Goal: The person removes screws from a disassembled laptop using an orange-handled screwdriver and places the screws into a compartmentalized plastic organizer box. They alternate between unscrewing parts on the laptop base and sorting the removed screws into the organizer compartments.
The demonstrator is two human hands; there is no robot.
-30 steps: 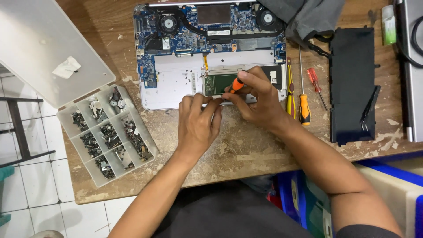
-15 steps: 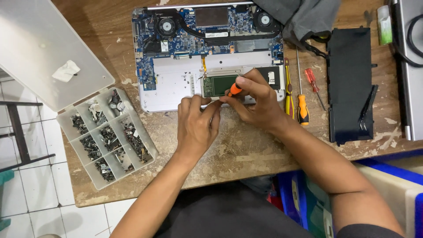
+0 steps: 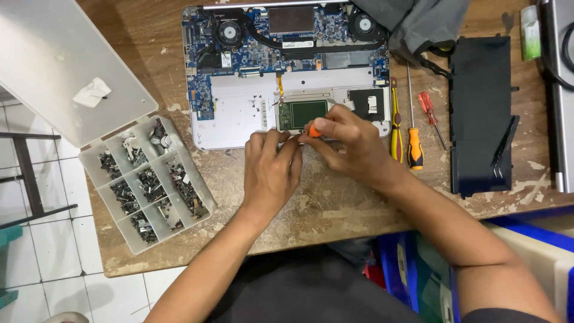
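a: what's the right hand doing?

b: it's pinched around a small orange-handled screwdriver, tip down at the near edge of the open laptop, just by the green board. fingers closed tight on the handle.

a: and the left hand?

b: fingertips curled narrow and pressed against the laptop's near rim, right beside the driver tip — i cannot tell if they pinch a screw or only steady the case.

a: anything different from a second ago?

b: barely. both hands sit at the same spot on the rim; the right has only turned a little around the handle. so the work stays on that one point.

a: what's around?

b: a clear screw box to the left, lid open, compartments full of dark screws. to the right of the laptop lie three more screwdrivers — yellow, orange-gripped, small red — then a flat black battery. grey cloth at the far edge.
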